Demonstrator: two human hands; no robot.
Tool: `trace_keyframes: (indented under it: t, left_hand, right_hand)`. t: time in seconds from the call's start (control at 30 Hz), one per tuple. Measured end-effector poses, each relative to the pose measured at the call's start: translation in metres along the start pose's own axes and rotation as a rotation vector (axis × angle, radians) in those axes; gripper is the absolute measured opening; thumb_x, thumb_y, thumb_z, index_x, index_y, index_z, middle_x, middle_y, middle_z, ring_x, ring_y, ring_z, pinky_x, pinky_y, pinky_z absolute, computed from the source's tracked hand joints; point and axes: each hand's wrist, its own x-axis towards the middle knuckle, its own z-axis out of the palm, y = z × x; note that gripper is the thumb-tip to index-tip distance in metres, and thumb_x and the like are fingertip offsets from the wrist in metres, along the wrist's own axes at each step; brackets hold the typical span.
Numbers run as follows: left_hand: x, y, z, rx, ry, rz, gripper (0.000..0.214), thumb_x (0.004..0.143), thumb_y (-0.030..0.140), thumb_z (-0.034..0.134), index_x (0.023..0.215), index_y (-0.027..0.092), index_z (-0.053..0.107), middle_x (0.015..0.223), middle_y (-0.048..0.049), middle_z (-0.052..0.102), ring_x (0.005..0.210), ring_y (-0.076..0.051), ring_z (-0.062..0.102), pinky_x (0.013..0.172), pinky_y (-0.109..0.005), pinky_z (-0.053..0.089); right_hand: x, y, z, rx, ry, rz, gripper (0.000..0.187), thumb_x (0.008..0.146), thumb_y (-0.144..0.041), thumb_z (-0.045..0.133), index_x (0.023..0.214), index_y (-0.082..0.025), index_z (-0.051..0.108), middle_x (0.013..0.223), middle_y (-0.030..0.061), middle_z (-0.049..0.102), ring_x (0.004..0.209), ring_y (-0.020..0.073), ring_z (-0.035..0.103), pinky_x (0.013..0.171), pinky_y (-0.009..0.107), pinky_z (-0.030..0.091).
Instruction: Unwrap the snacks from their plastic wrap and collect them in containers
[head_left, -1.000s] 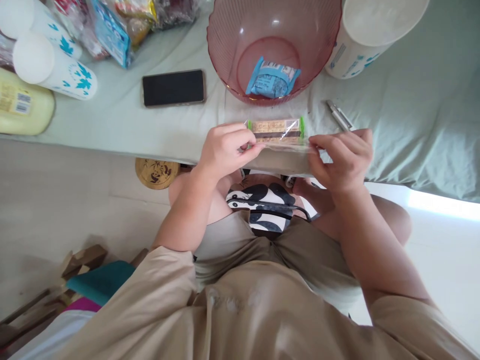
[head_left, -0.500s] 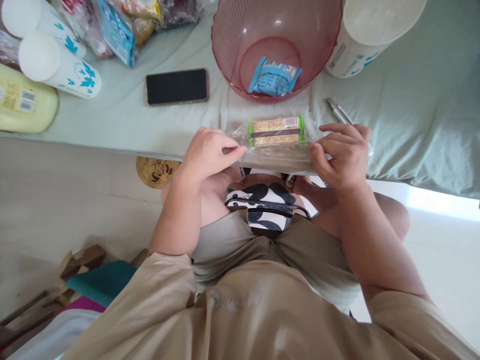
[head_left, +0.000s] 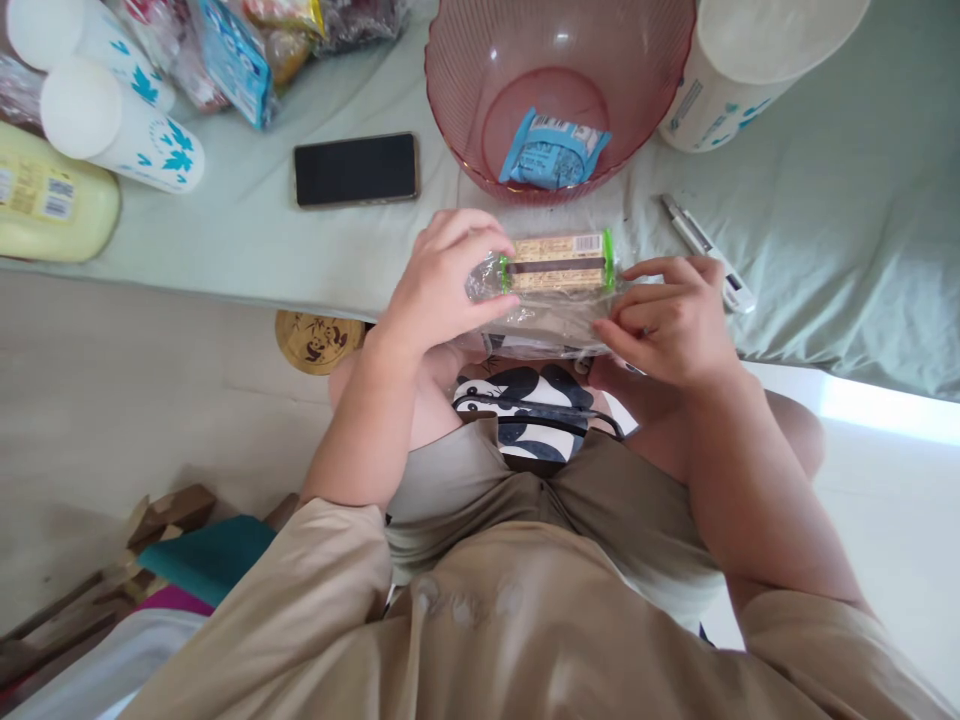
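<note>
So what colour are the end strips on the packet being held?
Bright green, at both ends of the clear-wrapped packet, best seen in the head view.

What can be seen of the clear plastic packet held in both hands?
The clear plastic packet shows a tan wafer bar with a dark stripe, green bands at both ends and a barcode label. Crinkled and level, it hangs at the pale green table edge. The left hand pinches one end, the right hand the other.

A clear-wrapped biscuit packet [head_left: 556, 266], tan with a dark stripe and green ends, is lying level, its crinkled wrapper being pinched between the fingers of the left hand [head_left: 439, 290] and right hand [head_left: 671, 320].
</note>
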Motion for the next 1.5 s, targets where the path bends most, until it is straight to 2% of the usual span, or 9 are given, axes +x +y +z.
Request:
trace_keyframes:
  t: [0.13,0.4,0.57,0.67,0.8,0.93,1.17,1.37,1.5]
  left_hand:
    - [0.004,-0.003,0.008,-0.063,-0.098,-0.006,0.021,0.085,0.025,0.070,0.106,0.025,0.066,0.122,-0.0042,0.066,0.117,-0.025,0.062,0.105,-0.044,0.049]
    - [0.005,-0.003,0.013,-0.098,-0.100,-0.073,0.002,0.088,0.022,0.063,0.088,0.023,0.065,0.114,-0.0047,0.066,0.110,-0.024,0.065,0.099,-0.042,0.052]
    - [0.003,0.004,0.011,-0.061,-0.127,-0.098,0.032,0.080,0.022,0.076,0.109,0.024,0.063,0.134,-0.0071,0.058,0.122,-0.026,0.060,0.107,-0.042,0.050]
    - [0.000,0.008,0.007,-0.050,-0.136,-0.118,0.040,0.080,0.017,0.073,0.117,0.025,0.062,0.138,-0.0070,0.056,0.127,-0.026,0.058,0.109,-0.041,0.049]
    - [-0.003,0.006,0.005,-0.026,-0.135,-0.150,0.046,0.080,0.012,0.070,0.123,0.024,0.060,0.131,-0.0069,0.061,0.125,-0.026,0.060,0.109,-0.040,0.048]
    - [-0.003,0.004,0.008,0.000,-0.172,-0.171,0.050,0.077,0.011,0.071,0.124,0.024,0.059,0.130,-0.0071,0.062,0.123,-0.027,0.061,0.106,-0.038,0.050]
    - [-0.005,-0.004,0.000,-0.105,-0.118,-0.183,0.054,0.077,0.015,0.072,0.128,0.023,0.056,0.126,-0.0066,0.064,0.112,-0.022,0.063,0.098,-0.035,0.054]
    - [-0.013,-0.017,-0.008,-0.176,-0.053,-0.231,0.049,0.082,0.015,0.066,0.130,0.024,0.056,0.122,-0.0063,0.066,0.103,-0.019,0.065,0.088,-0.031,0.057]
    - [-0.014,-0.012,-0.009,-0.119,-0.093,-0.195,0.050,0.079,0.015,0.072,0.126,0.025,0.060,0.134,-0.0083,0.059,0.116,-0.023,0.062,0.098,-0.037,0.055]
  right_hand:
    - [-0.003,0.003,-0.001,0.043,-0.038,0.019,0.053,0.097,-0.045,0.054,0.049,-0.023,0.048,0.068,0.0031,0.074,0.113,0.0309,0.066,0.100,0.052,0.028]
    - [-0.006,0.003,-0.004,-0.013,0.141,0.138,0.043,0.099,-0.039,0.051,0.060,-0.023,0.061,0.077,0.0058,0.073,0.108,0.0325,0.065,0.097,0.056,0.032]
    - [-0.002,-0.014,0.003,-0.106,0.283,0.212,0.023,0.097,-0.034,0.053,0.101,-0.026,0.075,0.101,0.0124,0.069,0.110,0.0355,0.057,0.090,0.054,0.039]
    - [0.002,-0.025,0.008,-0.190,0.393,0.231,0.025,0.097,-0.033,0.053,0.108,-0.027,0.076,0.100,0.0134,0.065,0.104,0.0353,0.055,0.086,0.053,0.039]
    - [0.009,-0.036,0.017,-0.081,0.248,0.091,0.030,0.100,-0.029,0.048,0.113,-0.025,0.075,0.092,0.0111,0.066,0.088,0.0276,0.058,0.081,0.046,0.045]
    - [0.017,-0.042,0.027,0.101,0.093,-0.045,0.035,0.100,-0.020,0.044,0.121,-0.025,0.071,0.118,0.0112,0.071,0.112,0.0278,0.062,0.095,0.045,0.050]
    - [0.024,-0.039,0.034,0.004,0.065,0.033,0.038,0.096,-0.023,0.050,0.132,-0.029,0.062,0.154,0.0110,0.052,0.145,0.0364,0.042,0.110,0.058,0.040]
    - [0.023,-0.036,0.038,-0.015,0.056,0.057,0.046,0.092,-0.023,0.053,0.137,-0.029,0.058,0.154,0.0118,0.051,0.145,0.0377,0.040,0.109,0.058,0.037]
    - [0.024,-0.039,0.036,-0.042,0.082,0.107,0.046,0.091,-0.023,0.053,0.135,-0.032,0.061,0.145,0.0118,0.057,0.138,0.0370,0.044,0.103,0.054,0.038]
